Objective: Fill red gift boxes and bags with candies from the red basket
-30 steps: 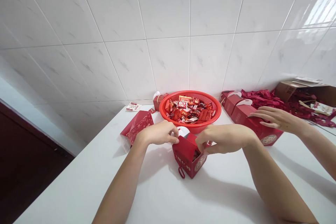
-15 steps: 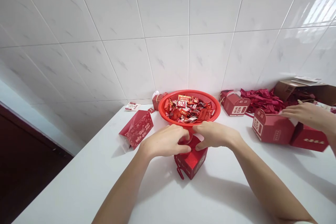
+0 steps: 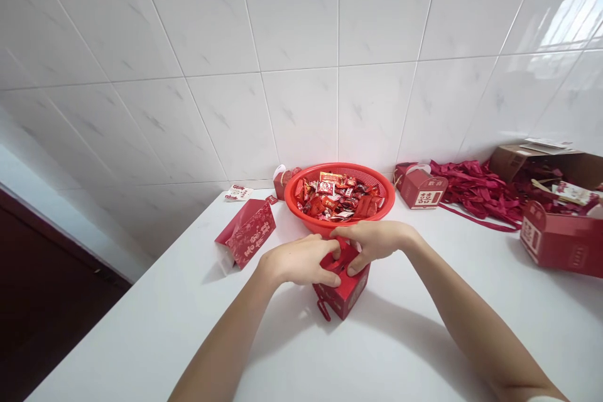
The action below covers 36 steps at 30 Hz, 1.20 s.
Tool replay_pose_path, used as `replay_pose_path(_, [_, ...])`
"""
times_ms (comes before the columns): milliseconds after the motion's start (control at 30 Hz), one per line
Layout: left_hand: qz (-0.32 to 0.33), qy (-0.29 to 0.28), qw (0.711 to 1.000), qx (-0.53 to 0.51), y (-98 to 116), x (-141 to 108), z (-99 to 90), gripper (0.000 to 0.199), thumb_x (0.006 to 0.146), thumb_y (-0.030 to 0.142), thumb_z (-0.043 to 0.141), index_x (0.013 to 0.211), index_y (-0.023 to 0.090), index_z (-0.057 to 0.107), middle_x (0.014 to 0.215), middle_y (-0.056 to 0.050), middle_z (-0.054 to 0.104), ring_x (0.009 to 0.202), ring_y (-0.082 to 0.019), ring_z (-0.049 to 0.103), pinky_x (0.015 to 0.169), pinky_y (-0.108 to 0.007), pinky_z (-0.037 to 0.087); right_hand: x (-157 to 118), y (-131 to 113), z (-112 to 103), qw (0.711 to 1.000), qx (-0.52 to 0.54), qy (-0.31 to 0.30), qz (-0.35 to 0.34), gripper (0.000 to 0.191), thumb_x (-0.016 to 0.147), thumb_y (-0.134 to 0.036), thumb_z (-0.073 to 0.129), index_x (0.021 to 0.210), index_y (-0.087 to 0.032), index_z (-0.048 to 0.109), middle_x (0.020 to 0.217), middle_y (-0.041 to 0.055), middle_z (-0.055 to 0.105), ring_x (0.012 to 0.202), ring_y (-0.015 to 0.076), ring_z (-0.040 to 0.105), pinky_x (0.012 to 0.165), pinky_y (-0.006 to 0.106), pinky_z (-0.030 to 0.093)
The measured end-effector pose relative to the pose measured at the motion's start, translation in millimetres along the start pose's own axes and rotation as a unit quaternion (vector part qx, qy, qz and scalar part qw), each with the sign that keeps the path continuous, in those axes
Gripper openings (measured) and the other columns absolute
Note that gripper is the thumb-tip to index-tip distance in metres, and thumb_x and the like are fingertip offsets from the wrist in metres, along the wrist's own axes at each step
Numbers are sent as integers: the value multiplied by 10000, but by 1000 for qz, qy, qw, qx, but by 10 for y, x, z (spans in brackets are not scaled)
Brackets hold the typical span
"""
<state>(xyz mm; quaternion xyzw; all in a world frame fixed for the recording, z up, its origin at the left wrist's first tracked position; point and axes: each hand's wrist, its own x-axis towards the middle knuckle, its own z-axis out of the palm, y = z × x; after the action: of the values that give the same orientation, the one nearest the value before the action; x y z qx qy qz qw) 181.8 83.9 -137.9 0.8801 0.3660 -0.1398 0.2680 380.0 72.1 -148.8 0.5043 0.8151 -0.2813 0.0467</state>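
A small red box [image 3: 347,296] stands on the white table [image 3: 292,352] in front of me, with a dark red ribbon loop hanging at its left side. My left hand [image 3: 306,260] rests on the left of its top, thumb and fingers curled against it. From the right, my right hand [image 3: 374,244] presses on the same top, thumb on the near part and fingers over the far part. Both hands hide much of the top. Just behind them sits a red basket [image 3: 387,201] holding many wrapped sweets [image 3: 330,191].
A folded red card box [image 3: 249,232] and printed cards [image 3: 238,193] lie left. Right are a red box [image 3: 423,188], a ribbon pile [image 3: 471,185], an open brown carton [image 3: 509,163] and another red box [image 3: 560,242]. A tiled wall [image 3: 301,113] stands behind.
The other person's hand at the right has left view, and the red boxes near it have shifted right. My hands remain on the small box, with my right fingers moved slightly left.
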Motion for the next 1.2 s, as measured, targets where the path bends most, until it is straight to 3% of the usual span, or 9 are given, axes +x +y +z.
replay_pose_path(100, [8,-3,1000,-1,1,10,-26,256,769,447,605,875,226,528,959,-27,549,813,-200,563,554,-265,375,-10,9,-24,1000,11,-11,14,578,678,-525,777,1130,-218,587,925,27,652,796,220,619,566,258,410])
replay_pose_path(400, [20,50,998,-45,-20,107,14,372,727,436,688,1032,231,631,981,-38,578,892,-232,581,589,-262,405,-246,-108,-64,998,-29,39,34,437,725,-479,737,1060,-228,608,914,37,664,803,233,622,568,274,382])
replay_pose_path(500, [68,92,989,-94,6,198,95,311,724,415,701,952,210,652,948,-41,628,929,-257,598,627,-272,443,-294,-209,2,993,-58,66,77,375,746,-495,712,986,-224,615,879,45,672,757,239,630,552,286,379])
replay_pose_path(633, [142,152,969,-130,80,313,206,189,787,309,643,939,205,684,1041,-53,684,1070,-279,587,821,-316,483,-296,-338,85,978,-129,90,135,405,705,-497,764,938,-192,633,856,69,689,776,269,654,586,309,402])
replay_pose_path(800, [226,131,947,-189,161,387,294,232,876,232,513,1005,180,699,1051,-59,698,958,-211,651,818,-299,516,-305,-330,62,963,-174,89,188,362,666,-431,799,888,-179,664,812,73,692,770,270,675,608,309,421])
replay_pose_path(933, [216,127,947,-201,175,366,311,468,868,405,611,1289,201,622,1370,-114,581,1111,-258,631,866,-332,537,-378,-35,-61,953,-155,95,242,365,627,-450,795,853,-194,664,821,71,694,779,264,679,612,299,446])
replay_pose_path(1033, [190,135,951,-203,143,251,221,483,864,407,615,1296,192,627,1353,-112,614,1076,-255,661,884,-339,544,-469,411,-173,928,-114,160,317,472,545,-467,831,901,-205,666,870,87,694,815,282,681,637,317,482])
replay_pose_path(1100, [168,172,950,-199,88,119,102,441,868,414,604,1247,196,662,1278,-85,673,1053,-246,676,903,-333,541,-544,748,-235,896,-80,201,387,505,509,-460,849,910,-216,665,897,91,694,847,301,684,669,344,506])
replay_pose_path(1200, [80,266,944,-176,-55,-124,-110,436,859,490,592,1200,239,695,1240,-55,701,1046,-257,681,894,-336,545,-656,1161,-282,830,-22,260,493,544,568,-479,816,1015,-216,651,1019,130,693,953,349,675,744,426,530])
